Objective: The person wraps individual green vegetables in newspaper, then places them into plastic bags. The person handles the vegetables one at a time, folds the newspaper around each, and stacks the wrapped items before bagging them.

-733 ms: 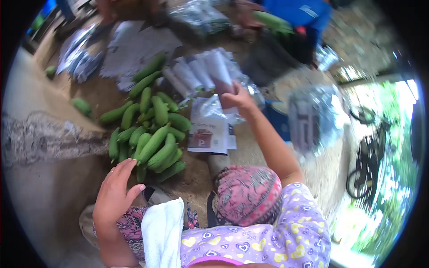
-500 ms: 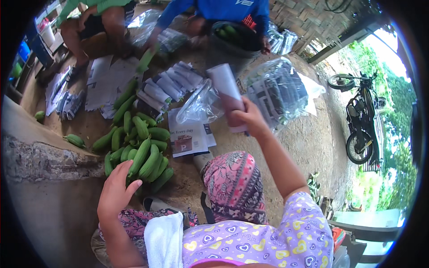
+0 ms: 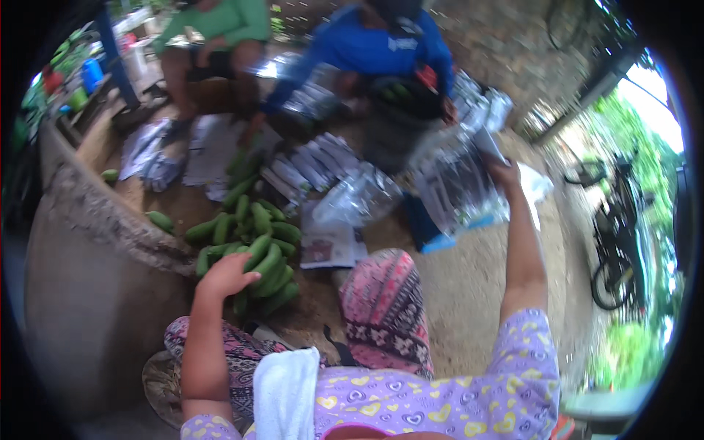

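Note:
My left hand (image 3: 226,276) is at the near side of a pile of green luffa gourds (image 3: 273,260), its fingers and thumb about the near end of one luffa gourd (image 3: 257,251). Stretched out far to the right, my right hand (image 3: 503,173) grips a newspaper-wrapped roll (image 3: 487,145); what is inside the paper is hidden. The roll is over a clear plastic bag (image 3: 449,183) packed with similar rolls. Motion smears both the roll and the bag.
Wrapped rolls (image 3: 315,163) lie in a row beyond the gourds, beside a loose clear bag (image 3: 359,196) and newspaper sheets (image 3: 328,246). A person in blue (image 3: 367,48) sits behind a dark bucket (image 3: 407,99); another in green (image 3: 220,29) sits left. A low wall (image 3: 139,220) borders the left.
My right hand has carried the wrapped roll right and away from me, to the plastic bag. My left hand stays at the gourds. The whole view has shifted, and a blue item shows beside the bag.

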The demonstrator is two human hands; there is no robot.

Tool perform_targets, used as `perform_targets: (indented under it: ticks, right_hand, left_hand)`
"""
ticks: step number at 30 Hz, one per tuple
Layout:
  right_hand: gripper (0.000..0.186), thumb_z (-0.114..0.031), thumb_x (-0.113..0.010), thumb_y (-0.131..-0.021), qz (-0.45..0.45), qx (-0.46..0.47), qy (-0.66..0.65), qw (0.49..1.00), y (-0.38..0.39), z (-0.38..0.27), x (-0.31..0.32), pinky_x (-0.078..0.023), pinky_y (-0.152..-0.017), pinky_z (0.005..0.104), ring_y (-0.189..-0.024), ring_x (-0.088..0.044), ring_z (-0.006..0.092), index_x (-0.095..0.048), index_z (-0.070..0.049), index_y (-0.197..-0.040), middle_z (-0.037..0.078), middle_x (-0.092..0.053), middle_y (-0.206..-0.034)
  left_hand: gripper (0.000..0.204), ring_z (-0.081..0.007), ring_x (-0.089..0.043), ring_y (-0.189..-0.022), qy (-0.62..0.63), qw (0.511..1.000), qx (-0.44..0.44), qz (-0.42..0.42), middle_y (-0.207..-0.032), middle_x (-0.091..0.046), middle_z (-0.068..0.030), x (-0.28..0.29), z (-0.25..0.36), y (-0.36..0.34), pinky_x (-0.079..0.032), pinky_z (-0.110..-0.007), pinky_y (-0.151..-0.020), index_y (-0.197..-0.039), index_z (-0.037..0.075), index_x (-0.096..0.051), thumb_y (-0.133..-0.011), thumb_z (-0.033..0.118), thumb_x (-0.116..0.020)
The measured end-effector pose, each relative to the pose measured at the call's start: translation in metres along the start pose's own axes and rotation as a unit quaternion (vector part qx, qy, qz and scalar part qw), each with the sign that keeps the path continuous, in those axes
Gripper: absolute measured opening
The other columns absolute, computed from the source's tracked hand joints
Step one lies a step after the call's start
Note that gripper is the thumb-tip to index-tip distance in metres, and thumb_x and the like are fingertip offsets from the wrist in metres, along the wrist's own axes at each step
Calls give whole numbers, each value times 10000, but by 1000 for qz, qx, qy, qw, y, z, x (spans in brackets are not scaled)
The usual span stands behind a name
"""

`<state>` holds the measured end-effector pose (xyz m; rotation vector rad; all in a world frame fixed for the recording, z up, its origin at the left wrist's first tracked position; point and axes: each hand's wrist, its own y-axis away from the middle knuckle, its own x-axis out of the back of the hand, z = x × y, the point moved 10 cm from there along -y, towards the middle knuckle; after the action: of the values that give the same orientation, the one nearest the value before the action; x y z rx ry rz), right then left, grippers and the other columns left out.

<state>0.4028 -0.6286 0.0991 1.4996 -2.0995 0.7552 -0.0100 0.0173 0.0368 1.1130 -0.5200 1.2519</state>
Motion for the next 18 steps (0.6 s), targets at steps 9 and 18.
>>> perform_targets:
  ticks: [9,18]
  right_hand:
    - [725,-366,-756,-728,142,54,292,944,49,-25,24,-388,-1064,476,-1315,-408,378,-490,-158,-1369,166,-448,-1417]
    - [575,-78,-738,-740,-6,334,-28,942,200,-177,-31,-410,-1018,420,-1180,-515,305,-539,-40,-1279,153,-510,-1308]
  left_hand:
    - [638,-355,-522,-1235,13,999,-45,25,-1321,-548,-204,13,24,-12,-423,-428,-1041,-1363,38,-500,-855,376,-688]
    - [611,-354,-533,-1216,30,996,-62,60,-1293,-570,-192,34,31,-1,-429,-428,-1029,-1335,56,-523,-847,378,-701]
